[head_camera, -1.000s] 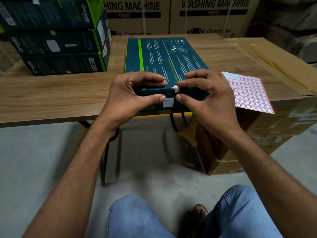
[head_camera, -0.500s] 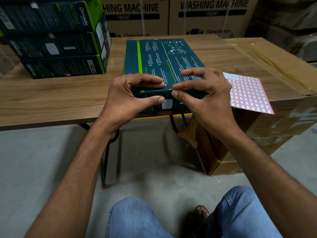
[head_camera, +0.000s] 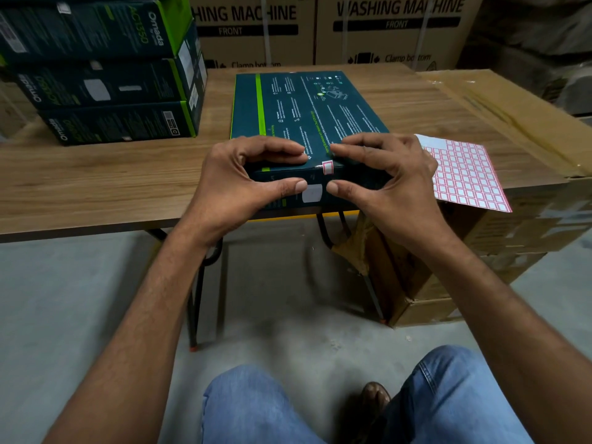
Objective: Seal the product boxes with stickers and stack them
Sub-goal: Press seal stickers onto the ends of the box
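Head view: box (head_camera: 304, 107) lies flat, long axis pointing away, sticker (head_camera: 327, 168) at near edge

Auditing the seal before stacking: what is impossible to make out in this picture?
Head view:
- sticker: too small to judge adhesion.
- box near side: partly covered by left hand and right hand.
- sticker sheet: left edge behind right hand.
- stacked boxes: cut off at left edge.

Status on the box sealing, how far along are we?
Done: three boxes stand stacked at the left of the table. In hand: a flat box at the near edge, gripped by the left hand and right hand; a red-bordered sticker sits over its top front edge. Left: stacking this box. The sticker sheet lies to its right; no other loose boxes show.
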Tool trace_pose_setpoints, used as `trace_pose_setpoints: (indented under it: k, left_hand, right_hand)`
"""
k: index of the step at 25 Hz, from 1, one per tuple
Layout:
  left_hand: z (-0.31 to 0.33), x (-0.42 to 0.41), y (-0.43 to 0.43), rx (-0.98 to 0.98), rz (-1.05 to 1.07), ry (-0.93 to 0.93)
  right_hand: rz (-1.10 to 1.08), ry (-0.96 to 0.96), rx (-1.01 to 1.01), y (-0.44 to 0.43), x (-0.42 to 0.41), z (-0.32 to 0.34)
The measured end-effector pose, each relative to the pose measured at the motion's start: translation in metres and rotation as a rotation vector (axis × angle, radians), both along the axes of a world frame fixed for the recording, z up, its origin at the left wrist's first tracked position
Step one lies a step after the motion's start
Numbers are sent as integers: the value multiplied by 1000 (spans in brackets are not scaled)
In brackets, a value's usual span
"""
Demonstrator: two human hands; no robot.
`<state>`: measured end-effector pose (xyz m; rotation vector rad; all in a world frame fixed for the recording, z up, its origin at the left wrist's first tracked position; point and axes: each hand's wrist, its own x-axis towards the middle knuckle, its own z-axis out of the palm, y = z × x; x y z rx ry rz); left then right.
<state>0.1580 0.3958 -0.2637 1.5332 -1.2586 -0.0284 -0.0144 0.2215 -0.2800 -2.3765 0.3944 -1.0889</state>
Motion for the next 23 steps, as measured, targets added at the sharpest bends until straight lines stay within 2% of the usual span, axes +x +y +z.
trace_pose_setpoints:
  k: [8,17,23]
  left_hand:
    - [0,-1,-1,-3,-2,12]
    - [0,0,1,6,-10,-14]
    - [-1,-1,0,-7,-2,-8]
  right_hand:
    - [-19,-6,-42,8,8,9]
    - [11,-130,-1,15,12,-2]
    - [105,-191,142,10,9,2]
